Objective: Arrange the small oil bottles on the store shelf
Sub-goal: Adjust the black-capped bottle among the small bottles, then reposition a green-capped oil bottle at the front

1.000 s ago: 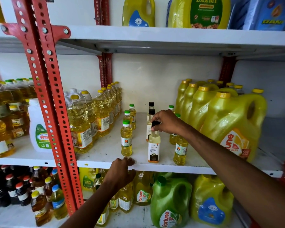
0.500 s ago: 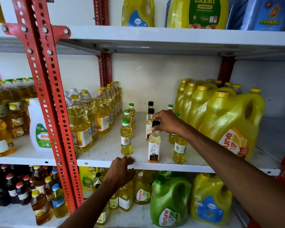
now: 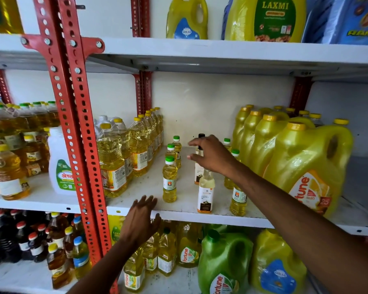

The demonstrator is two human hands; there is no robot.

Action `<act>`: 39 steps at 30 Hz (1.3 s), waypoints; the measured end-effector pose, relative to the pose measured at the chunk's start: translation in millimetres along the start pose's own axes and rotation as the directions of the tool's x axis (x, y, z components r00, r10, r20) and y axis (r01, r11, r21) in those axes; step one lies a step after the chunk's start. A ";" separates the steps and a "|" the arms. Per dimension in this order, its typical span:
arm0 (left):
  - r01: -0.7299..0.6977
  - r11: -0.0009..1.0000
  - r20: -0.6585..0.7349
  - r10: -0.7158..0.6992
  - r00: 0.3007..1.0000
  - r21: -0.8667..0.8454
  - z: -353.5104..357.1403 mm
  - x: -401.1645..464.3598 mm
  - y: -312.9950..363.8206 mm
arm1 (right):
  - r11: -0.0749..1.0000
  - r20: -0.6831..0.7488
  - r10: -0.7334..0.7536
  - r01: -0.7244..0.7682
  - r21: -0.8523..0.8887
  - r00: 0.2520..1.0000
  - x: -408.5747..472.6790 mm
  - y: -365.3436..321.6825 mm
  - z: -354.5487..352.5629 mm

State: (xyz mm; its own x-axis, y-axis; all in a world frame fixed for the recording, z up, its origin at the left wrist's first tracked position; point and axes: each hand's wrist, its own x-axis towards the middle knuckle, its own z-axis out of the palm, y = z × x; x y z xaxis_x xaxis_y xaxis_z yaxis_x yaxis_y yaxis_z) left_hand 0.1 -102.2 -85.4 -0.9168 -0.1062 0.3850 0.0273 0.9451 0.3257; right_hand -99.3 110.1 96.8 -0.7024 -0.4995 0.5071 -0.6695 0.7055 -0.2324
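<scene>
Small oil bottles stand in rows on the white middle shelf. A green-capped yellow bottle leads the left row, with two more behind it. A pale bottle with a white and brown label stands at the front of the middle row, its cap hidden by my right hand. That hand hovers above it with fingers spread and holds nothing. Another small yellow bottle stands to the right, partly behind my forearm. My left hand is open at the shelf's front edge, fingers lifted.
Clear oil bottles crowd the left of the shelf beside a red perforated post. Big yellow jugs fill the right. More bottles and a green jug stand on the shelf below, jugs on the one above.
My right hand has let go of the pale bottle's cap and opened, lifting slightly back. My left hand has come off the shelf edge, its fingers now spread.
</scene>
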 end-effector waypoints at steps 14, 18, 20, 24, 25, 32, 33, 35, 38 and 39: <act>0.016 0.994 0.073 -0.008 0.997 -0.111 -7.3 2.6 -21.5 | 0.999 0.378 -0.031 0.033 0.000 0.925 57.3 -39.0 51.6; 0.004 0.992 0.052 0.003 0.999 -0.125 -4.2 3.7 -24.0 | 1.000 0.330 -0.004 0.002 0.008 0.944 58.9 -40.7 54.6; -0.003 0.992 0.041 0.008 0.999 -0.128 -3.8 4.1 -24.2 | 1.000 0.306 0.019 -0.024 0.012 0.952 59.2 -42.1 54.2; -0.001 0.991 0.048 0.007 0.999 -0.131 -4.0 4.6 -22.7 | 1.000 0.323 0.024 -0.027 0.003 0.946 58.5 -45.4 54.8; -0.001 0.991 0.047 0.007 0.999 -0.132 -4.2 4.6 -22.4 | 1.000 0.328 0.023 -0.025 0.004 0.944 58.0 -46.2 55.0; 0.004 0.991 0.052 0.003 0.999 -0.132 -4.9 3.5 -22.5 | 1.000 0.316 0.010 -0.019 0.025 0.949 50.3 -50.3 48.3; 0.004 0.992 0.051 0.002 0.999 -0.130 -5.0 3.7 -22.4 | 1.000 0.317 0.010 -0.019 0.023 0.948 49.0 -51.1 47.9; 0.006 0.992 0.054 0.000 0.999 -0.123 -4.9 3.6 -22.1 | 1.000 0.317 0.005 -0.012 0.020 0.948 45.9 -52.6 47.5; 0.011 0.993 0.058 -0.005 0.998 -0.118 -4.7 3.7 -22.3 | 1.000 0.317 -0.004 -0.004 0.025 0.949 41.8 -54.7 47.1; 0.011 0.993 0.057 -0.005 0.998 -0.117 -4.5 3.8 -22.6 | 1.000 0.315 -0.004 -0.005 0.027 0.949 40.5 -55.4 46.8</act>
State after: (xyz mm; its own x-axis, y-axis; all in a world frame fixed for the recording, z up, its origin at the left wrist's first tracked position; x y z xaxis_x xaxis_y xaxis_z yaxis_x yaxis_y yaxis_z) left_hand -2.2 -125.3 -87.5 -0.9381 -0.0930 0.3337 0.0634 0.9009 0.4293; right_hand -101.9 27.2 91.5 -0.7403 -0.6349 0.2210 -0.6722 0.6942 -0.2573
